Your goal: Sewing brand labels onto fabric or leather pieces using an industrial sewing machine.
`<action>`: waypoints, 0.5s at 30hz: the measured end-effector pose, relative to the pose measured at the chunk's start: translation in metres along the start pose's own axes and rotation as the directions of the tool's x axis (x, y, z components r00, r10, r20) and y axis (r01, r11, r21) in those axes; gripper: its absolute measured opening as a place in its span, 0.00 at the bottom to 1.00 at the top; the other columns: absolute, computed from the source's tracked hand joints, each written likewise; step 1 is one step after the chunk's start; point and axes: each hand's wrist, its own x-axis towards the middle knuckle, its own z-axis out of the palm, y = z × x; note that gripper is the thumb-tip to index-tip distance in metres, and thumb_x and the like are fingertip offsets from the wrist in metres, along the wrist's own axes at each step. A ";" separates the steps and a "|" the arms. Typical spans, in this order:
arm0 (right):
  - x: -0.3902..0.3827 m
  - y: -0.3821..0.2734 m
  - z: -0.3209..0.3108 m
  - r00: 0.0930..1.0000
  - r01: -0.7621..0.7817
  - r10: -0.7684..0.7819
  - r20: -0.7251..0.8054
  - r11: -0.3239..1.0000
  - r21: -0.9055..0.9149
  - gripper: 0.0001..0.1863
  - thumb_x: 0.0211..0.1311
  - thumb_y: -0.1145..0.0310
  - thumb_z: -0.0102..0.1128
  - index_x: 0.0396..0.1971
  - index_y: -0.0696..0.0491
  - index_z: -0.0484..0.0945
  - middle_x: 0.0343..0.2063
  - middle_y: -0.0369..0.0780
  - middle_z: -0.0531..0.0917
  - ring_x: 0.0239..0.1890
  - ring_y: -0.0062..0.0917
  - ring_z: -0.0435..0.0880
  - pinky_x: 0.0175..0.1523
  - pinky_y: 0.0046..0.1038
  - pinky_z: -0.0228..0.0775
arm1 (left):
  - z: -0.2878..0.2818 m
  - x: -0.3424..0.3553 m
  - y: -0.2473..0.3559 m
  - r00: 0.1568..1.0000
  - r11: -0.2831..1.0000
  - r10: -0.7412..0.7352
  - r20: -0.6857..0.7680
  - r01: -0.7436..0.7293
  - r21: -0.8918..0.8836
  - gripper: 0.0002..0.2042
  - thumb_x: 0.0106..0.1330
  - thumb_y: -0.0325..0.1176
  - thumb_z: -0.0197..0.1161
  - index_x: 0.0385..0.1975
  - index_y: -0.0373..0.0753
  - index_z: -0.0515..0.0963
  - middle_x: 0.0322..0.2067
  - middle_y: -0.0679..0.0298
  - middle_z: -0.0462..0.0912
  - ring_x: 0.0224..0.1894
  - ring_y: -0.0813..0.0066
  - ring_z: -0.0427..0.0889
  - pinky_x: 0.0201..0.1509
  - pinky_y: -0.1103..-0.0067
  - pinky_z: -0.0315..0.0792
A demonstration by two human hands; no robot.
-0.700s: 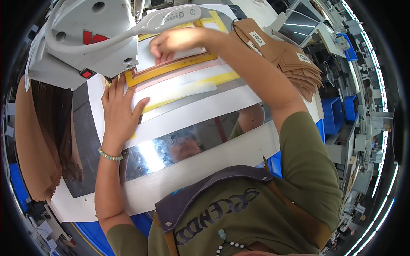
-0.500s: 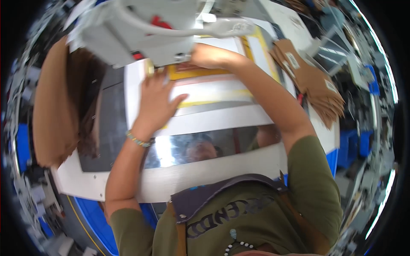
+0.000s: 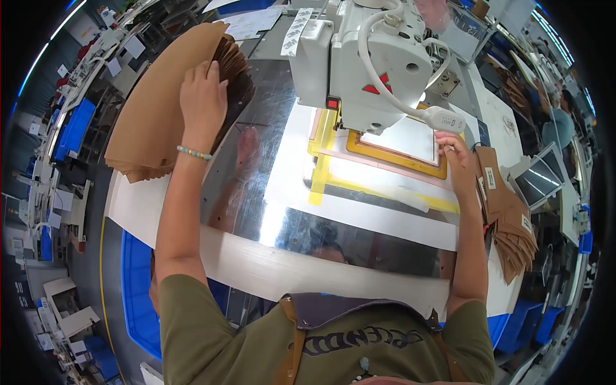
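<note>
My left hand (image 3: 204,106) lies on a thick stack of brown panels (image 3: 151,106) at the left, its fingers bent over the stack's upper right edge and closed on a panel there. Beside the sewing machine head (image 3: 378,70), my right hand (image 3: 457,157) has its fingers loosely bent and apart, near the right side of an orange-yellow frame (image 3: 398,158). Its thumb is hidden. The frame surrounds a white sheet and lies on a white template (image 3: 372,176) with yellow and pink tape strips. Part of the frame is hidden under the machine head.
A fanned pile of brown pieces with white labels (image 3: 504,205) lies right of my right hand. A shiny metal plate (image 3: 301,224) covers the near worktop. Blue bins (image 3: 138,289) stand below the table's edge. A white cable (image 3: 378,77) hangs along the machine.
My left hand has moved from the template to the brown stack at the left. My right hand has come out from behind the machine head to the frame's right side. The view has shifted.
</note>
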 end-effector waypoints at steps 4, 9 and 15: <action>0.001 0.016 0.001 0.996 -0.049 0.050 -0.070 0.998 0.026 0.11 0.76 0.78 0.50 0.46 0.58 0.83 0.57 0.40 0.84 0.56 0.22 0.82 0.60 0.25 0.75 | 0.017 -0.015 -0.044 0.992 0.940 -0.112 0.059 0.087 0.329 0.29 0.62 0.30 0.74 0.66 0.37 0.77 0.61 0.58 0.76 0.63 0.55 0.75 0.59 0.64 0.72; -0.006 0.012 0.002 0.998 -0.060 0.058 -0.041 0.995 -0.075 0.11 0.77 0.78 0.50 0.44 0.58 0.84 0.57 0.39 0.84 0.55 0.21 0.82 0.59 0.24 0.75 | 0.009 -0.007 -0.062 0.993 0.996 -0.072 0.092 0.067 0.059 0.16 0.66 0.31 0.72 0.53 0.36 0.84 0.47 0.57 0.83 0.49 0.52 0.83 0.53 0.62 0.77; -0.001 0.008 0.004 0.997 -0.041 0.040 -0.065 0.999 -0.004 0.10 0.76 0.78 0.51 0.43 0.58 0.84 0.56 0.39 0.85 0.55 0.21 0.82 0.57 0.24 0.75 | 0.001 0.033 -0.130 0.840 0.725 -0.400 0.366 0.534 -0.434 0.09 0.72 0.33 0.68 0.45 0.36 0.89 0.33 0.60 0.88 0.37 0.71 0.88 0.47 0.73 0.79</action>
